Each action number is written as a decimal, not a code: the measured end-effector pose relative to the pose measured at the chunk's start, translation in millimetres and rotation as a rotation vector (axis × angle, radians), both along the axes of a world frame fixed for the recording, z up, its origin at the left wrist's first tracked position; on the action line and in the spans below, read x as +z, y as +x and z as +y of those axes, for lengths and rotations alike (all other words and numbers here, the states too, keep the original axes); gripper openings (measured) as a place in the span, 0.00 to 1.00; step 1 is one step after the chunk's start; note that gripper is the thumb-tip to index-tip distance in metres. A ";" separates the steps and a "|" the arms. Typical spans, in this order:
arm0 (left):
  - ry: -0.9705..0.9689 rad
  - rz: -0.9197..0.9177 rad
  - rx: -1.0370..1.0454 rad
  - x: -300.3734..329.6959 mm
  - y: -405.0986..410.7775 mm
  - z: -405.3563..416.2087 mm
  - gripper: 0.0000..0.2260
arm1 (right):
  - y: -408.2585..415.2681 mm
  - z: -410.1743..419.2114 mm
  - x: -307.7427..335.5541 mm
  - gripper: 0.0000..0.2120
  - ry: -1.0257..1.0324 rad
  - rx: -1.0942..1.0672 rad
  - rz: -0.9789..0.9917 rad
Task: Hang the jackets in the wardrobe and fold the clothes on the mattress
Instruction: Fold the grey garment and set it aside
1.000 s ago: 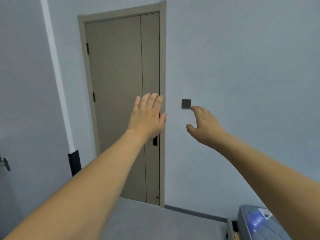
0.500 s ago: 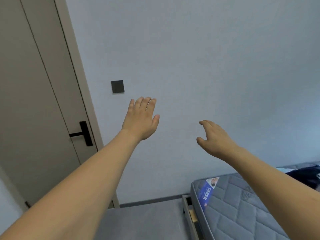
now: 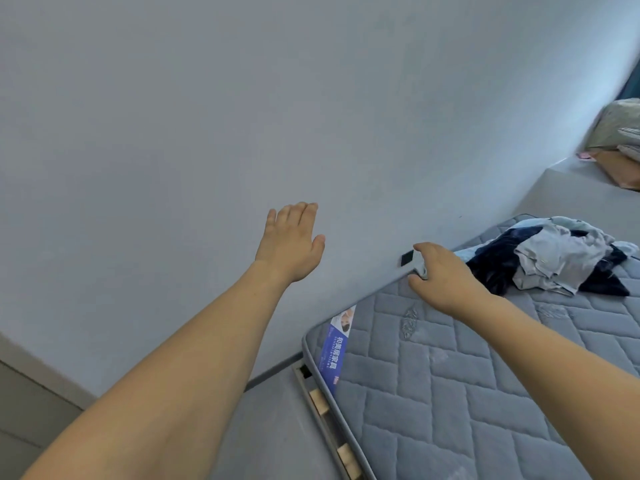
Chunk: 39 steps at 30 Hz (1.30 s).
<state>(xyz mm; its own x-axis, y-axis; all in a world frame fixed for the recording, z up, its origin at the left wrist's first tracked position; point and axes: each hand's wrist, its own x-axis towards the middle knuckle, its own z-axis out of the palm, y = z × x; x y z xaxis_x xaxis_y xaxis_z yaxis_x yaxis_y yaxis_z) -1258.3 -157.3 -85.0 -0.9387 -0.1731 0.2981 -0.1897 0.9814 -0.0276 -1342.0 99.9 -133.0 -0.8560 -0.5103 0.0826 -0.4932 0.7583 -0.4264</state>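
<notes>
The view has swung off the door to the mattress [image 3: 450,375], where the clothes [image 3: 554,261] lie heaped at its far edge; left hand [image 3: 291,240] and right hand [image 3: 446,275], grip loose and empty, must reach them next.

A plain pale wall [image 3: 311,98] was seen filling most of the view, with a small black square plate [image 3: 407,258] fixed low on it. A grey floor [image 3: 277,427] was seen below. At the far right, a raised grey ledge [image 3: 571,192] was loaded with a cardboard box [image 3: 620,168] and bundled bedding [image 3: 620,126].
</notes>
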 end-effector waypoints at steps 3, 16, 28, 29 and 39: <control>0.001 -0.060 -0.068 -34.6 -63.6 9.8 0.26 | -48.4 14.2 -36.7 0.28 -0.012 -0.061 -0.039; 0.101 -0.535 -0.293 -375.7 -370.7 80.4 0.27 | -301.1 92.6 -326.6 0.29 0.092 -0.472 -0.279; 0.184 -0.715 -0.706 -617.4 -544.1 289.9 0.30 | -435.4 270.7 -556.8 0.30 0.359 -0.730 -0.177; 0.178 -0.720 -0.730 -637.4 -550.9 305.2 0.30 | -440.7 290.4 -577.2 0.30 0.399 -0.774 -0.214; 0.008 -0.510 -0.895 -691.1 -624.6 384.9 0.34 | -490.4 374.6 -654.5 0.32 0.344 -0.875 -0.085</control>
<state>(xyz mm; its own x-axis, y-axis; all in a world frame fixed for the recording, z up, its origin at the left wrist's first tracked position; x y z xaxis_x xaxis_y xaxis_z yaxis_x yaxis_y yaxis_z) -1882.8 227.6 -776.1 -0.7390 0.6518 -0.1703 0.6436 0.7578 0.1077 -1832.4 474.4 -787.5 -0.9428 0.3317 -0.0338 0.3333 0.9354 -0.1183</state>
